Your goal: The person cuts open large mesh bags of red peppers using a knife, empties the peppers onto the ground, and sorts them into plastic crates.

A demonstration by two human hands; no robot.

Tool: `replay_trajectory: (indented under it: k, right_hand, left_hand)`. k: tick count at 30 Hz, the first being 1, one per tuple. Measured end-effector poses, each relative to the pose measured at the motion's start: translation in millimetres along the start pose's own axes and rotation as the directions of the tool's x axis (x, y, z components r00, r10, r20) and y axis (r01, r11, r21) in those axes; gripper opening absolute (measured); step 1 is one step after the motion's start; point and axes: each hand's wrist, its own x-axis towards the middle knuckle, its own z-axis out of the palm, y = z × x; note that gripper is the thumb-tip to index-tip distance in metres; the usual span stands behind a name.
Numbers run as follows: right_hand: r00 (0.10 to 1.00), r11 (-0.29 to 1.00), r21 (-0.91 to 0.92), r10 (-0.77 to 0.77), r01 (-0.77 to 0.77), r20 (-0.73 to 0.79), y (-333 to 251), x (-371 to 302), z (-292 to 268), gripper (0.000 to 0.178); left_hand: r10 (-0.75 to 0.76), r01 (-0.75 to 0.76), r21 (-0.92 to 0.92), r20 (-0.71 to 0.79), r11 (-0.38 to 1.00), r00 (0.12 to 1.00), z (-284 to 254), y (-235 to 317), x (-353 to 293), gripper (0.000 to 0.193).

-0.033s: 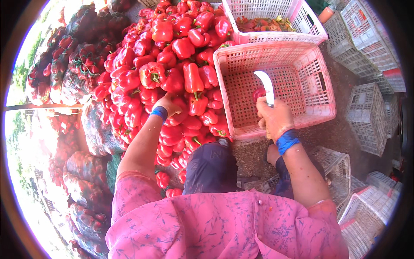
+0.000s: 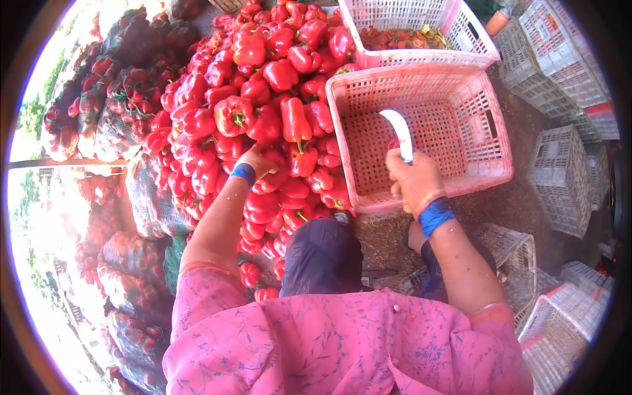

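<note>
My left hand (image 2: 255, 162) reaches into a big heap of red bell peppers (image 2: 282, 76). Its thumb and fingers curl around a pepper (image 2: 276, 158); the fingertips are partly hidden among the fruit. Over the near part of a pink-stained plastic crate (image 2: 421, 74), my right hand (image 2: 416, 181) is closed on the handle of a curved knife (image 2: 399, 131). The pale blade points up and bends left. Inside the crate, something small and red (image 2: 393, 143) shows beside the blade, mostly covered. Both wrists wear blue bands.
Behind the near crate stands another crate (image 2: 428, 58) with red and yellowish scraps. Filled mesh sacks of peppers (image 2: 128, 92) line the left side. Stacked grey-white crates (image 2: 561, 174) stand on the right. My dark-clad knee (image 2: 324, 253) is close to the heap.
My right hand and the knife have shifted slightly left over the crate. My left hand stays at nearly the same spot on the peppers.
</note>
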Motion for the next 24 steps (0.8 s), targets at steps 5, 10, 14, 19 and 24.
replay_trajectory:
  k: [5,10,14,19,24]
  right_hand:
    - [0.917,0.869,-0.293,-0.379,0.399,0.124,37,21,15,0.034]
    - [0.902,0.845,-0.315,-0.401,0.432,0.163,5,-4,22,0.035]
    - [0.9,0.871,-0.227,-0.425,0.437,0.101,-12,-8,16,0.034]
    - [0.895,0.891,-0.092,-0.442,0.445,0.054,-33,-9,-3,0.024]
    - [0.876,0.802,-0.357,-0.462,0.479,0.137,-7,-8,-12,0.028]
  left_hand:
    - [0.017,-0.067,-0.698,-0.079,0.713,0.997,0,50,-45,0.066]
    - [0.267,-0.446,-0.822,-0.368,0.355,0.891,6,122,-102,0.066]
    - [0.426,-0.756,-0.483,-0.629,0.441,0.65,19,183,-118,0.063]
    - [0.404,-0.809,-0.392,-0.718,0.438,0.567,38,232,-120,0.063]
    - [0.335,-0.839,-0.379,-0.79,0.389,0.513,41,273,-128,0.059]
